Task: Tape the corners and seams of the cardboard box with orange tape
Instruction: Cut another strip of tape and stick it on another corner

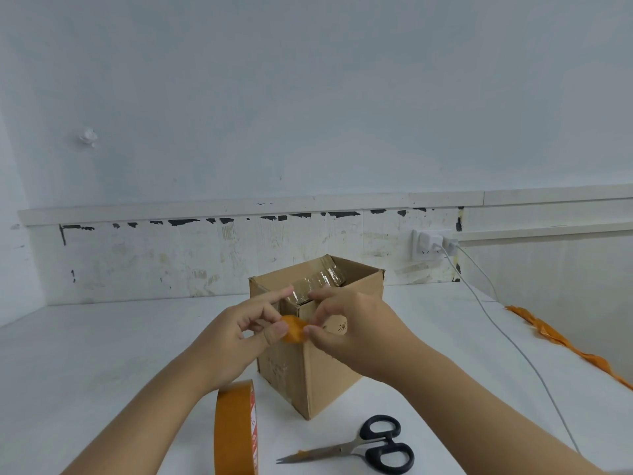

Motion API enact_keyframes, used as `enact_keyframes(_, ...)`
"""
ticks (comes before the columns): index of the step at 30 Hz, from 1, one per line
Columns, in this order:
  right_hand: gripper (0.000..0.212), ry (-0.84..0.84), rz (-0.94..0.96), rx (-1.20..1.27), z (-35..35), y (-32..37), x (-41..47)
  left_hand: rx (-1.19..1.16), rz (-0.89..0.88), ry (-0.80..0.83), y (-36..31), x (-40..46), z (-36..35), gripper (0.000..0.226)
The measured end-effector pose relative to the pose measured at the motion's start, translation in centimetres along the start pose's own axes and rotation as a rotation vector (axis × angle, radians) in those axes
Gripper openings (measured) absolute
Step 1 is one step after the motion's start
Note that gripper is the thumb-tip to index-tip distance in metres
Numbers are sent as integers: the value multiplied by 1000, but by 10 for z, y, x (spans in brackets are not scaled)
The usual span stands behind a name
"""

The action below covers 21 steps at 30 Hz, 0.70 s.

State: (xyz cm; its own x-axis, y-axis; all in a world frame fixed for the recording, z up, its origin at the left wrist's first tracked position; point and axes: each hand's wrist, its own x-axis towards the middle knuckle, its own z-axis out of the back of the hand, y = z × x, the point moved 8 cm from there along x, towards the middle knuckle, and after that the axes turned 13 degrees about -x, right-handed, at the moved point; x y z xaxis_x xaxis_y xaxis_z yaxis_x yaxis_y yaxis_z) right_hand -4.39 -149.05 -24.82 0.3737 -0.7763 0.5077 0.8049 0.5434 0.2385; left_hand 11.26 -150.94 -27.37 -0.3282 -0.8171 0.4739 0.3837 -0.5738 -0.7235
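An open cardboard box point(334, 368) stands on the white table, one vertical corner edge turned toward me, with clear shiny tape on its inner flaps. Both hands hover in front of its upper near corner. My left hand point(236, 337) and my right hand point(356, 323) pinch the two ends of a short orange tape piece point(293, 329) between thumb and fingers, just above that corner edge. The orange tape roll point(234, 430) stands on edge on the table under my left forearm.
Black-handled scissors point(368, 447) lie shut on the table point(102, 354) in front of the box. A crumpled orange tape strip point(561, 341) runs along the table's right edge. A white cable point(507, 341) leads from a wall socket point(428, 245) across the table.
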Motion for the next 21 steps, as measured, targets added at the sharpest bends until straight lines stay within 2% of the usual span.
enact_keyframes(8,24,-55,-40,12,1,-1,2,-17,4,4,5,0,-1,19)
enact_keyframes(17,8,-73,-67,24,-1,-5,3,-27,7,-15,8,2,-2,21)
enact_keyframes(21,12,-80,-78,34,-3,-7,3,-23,1,-39,9,3,-4,21)
